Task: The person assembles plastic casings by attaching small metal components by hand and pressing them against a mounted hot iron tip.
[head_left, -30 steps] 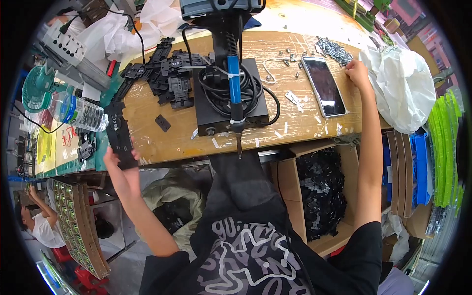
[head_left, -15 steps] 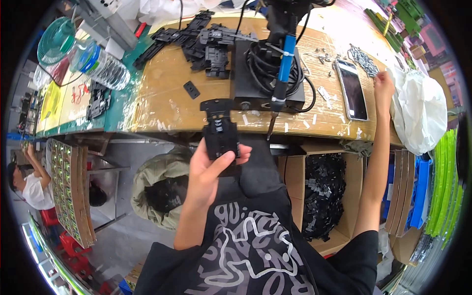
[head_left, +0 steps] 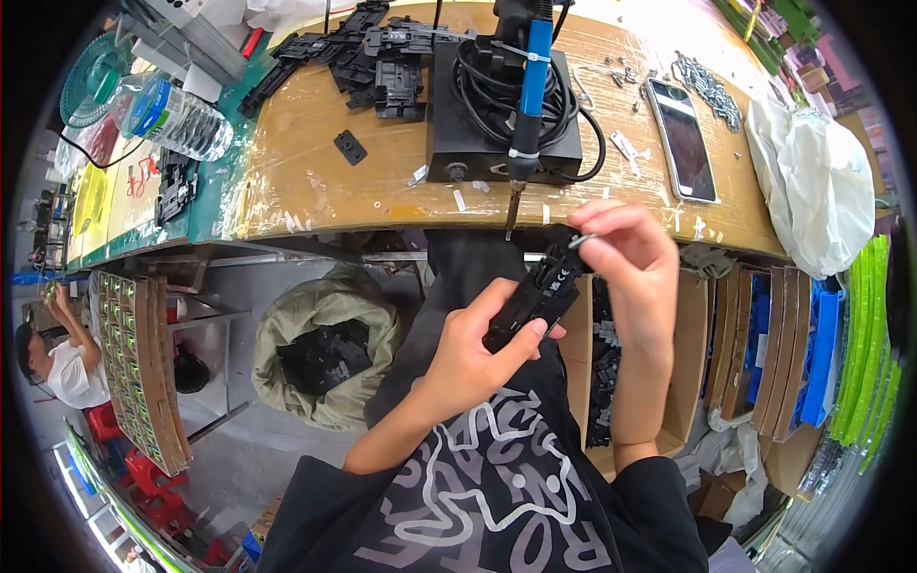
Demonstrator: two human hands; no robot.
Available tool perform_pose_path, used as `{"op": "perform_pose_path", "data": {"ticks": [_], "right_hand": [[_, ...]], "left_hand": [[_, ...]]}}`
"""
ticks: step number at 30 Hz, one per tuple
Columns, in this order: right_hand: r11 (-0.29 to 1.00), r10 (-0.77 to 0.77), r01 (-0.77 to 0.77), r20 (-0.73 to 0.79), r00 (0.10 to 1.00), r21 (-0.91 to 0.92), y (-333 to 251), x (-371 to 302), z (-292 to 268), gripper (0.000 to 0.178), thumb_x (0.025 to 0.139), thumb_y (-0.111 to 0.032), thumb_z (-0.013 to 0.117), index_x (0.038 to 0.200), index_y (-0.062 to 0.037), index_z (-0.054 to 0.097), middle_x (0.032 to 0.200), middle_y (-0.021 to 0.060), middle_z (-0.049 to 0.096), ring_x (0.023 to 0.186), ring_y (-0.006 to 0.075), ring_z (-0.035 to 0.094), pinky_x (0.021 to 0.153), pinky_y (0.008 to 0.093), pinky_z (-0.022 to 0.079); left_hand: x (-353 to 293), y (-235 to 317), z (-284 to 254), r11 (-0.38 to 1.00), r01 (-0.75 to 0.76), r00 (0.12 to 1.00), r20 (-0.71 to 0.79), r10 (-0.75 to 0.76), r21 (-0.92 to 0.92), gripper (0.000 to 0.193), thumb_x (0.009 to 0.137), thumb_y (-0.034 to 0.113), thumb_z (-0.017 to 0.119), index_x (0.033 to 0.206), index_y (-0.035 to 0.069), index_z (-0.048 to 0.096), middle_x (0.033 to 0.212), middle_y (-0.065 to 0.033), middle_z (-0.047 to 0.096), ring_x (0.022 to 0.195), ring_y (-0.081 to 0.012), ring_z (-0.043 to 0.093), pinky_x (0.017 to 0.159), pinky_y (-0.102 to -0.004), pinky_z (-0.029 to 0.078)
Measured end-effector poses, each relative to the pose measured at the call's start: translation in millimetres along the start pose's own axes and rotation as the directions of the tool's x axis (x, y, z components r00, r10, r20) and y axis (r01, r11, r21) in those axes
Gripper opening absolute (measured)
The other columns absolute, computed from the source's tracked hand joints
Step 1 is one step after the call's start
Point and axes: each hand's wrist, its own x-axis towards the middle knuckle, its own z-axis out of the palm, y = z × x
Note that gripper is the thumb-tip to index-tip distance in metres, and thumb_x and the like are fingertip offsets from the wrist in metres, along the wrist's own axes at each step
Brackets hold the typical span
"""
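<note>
My left hand (head_left: 466,351) grips a black plastic chassis-like part (head_left: 546,296), tilted with its far end to the right, in front of the table edge. My right hand (head_left: 638,263) pinches a small silvery metal piece (head_left: 579,241) against that far end; its exact shape is partly hidden by the fingers. Just left of the right hand, a pen-shaped tool with a blue handle (head_left: 536,86) and thin metal tip points down past the table edge. Behind it a black box (head_left: 478,158) carries coiled black cable.
Black plastic parts (head_left: 396,76) lie heaped at the back left; a small black plate (head_left: 351,147) is nearer. To the right are a phone (head_left: 684,143), small metal pieces (head_left: 707,91) and a white bag (head_left: 807,181). Below stand a sack (head_left: 377,320) and a carton (head_left: 690,382) of black parts.
My right hand has come from the metal pieces at the far right to the black part, with a small metal piece. My left hand has moved right and tilted the part.
</note>
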Motion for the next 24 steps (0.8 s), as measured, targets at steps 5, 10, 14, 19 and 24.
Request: {"op": "perform_pose_path", "data": {"ticks": [5,10,14,19,24], "right_hand": [[0.978,0.107,-0.109,0.022,0.994,0.177,14,-6,-2,0.015,0.07,0.005,0.061,0.082,0.0004,0.055,0.093,0.0106,0.054,0.089,0.0153,0.051,0.078,0.0267,0.041],[0.973,0.103,-0.103,0.01,0.995,0.206,15,-8,0,0.015,0.07,0.004,0.061,0.082,0.0003,0.054,0.091,0.0107,0.054,0.088,0.0162,0.051,0.078,0.0275,0.041],[0.945,0.127,-0.128,0.024,0.992,0.302,24,-11,-2,0.014,0.073,0.002,0.059,0.085,-0.001,0.051,0.09,0.0109,0.051,0.082,0.0168,0.052,0.074,0.0281,0.043],[0.977,0.064,-0.055,-0.037,0.997,0.208,34,-18,-2,0.015,0.074,0.002,0.057,0.086,-0.002,0.049,0.086,0.0107,0.048,0.075,0.0151,0.05,0.067,0.0296,0.046],[0.972,0.056,-0.037,-0.075,0.996,0.232,39,-19,-1,0.016,0.073,0.003,0.056,0.086,-0.0019,0.048,0.084,0.0104,0.047,0.075,0.0154,0.049,0.064,0.0315,0.048]], "left_hand": [[-3,-1,-2,0.986,-0.017,1.0,0.0,0.017,0.166,0.016,0.077,0.004,0.054,0.092,-0.001,0.05,0.076,-0.008,0.063,0.058,-0.0052,0.054,0.052,-0.0202,0.044],[0,-3,-4,0.912,-0.176,0.982,-0.001,0.189,0.371,0.016,0.074,0.003,0.056,0.089,0.0,0.051,0.071,-0.009,0.061,0.062,-0.0133,0.061,0.055,-0.0238,0.046],[1,-7,-3,0.891,-0.228,0.969,0.005,0.246,0.392,0.016,0.074,0.003,0.057,0.089,0.0,0.051,0.069,-0.009,0.061,0.06,-0.0168,0.061,0.055,-0.0248,0.046],[-1,-12,-5,0.86,-0.227,0.971,0.032,0.239,0.458,0.018,0.072,0.003,0.059,0.088,0.001,0.052,0.067,-0.0092,0.059,0.056,-0.0188,0.059,0.052,-0.0264,0.046],[1,-20,-8,0.818,-0.266,0.958,0.049,0.281,0.509,0.02,0.071,0.005,0.06,0.088,0.001,0.052,0.061,-0.0102,0.055,0.051,-0.0204,0.056,0.047,-0.0281,0.043]]}}
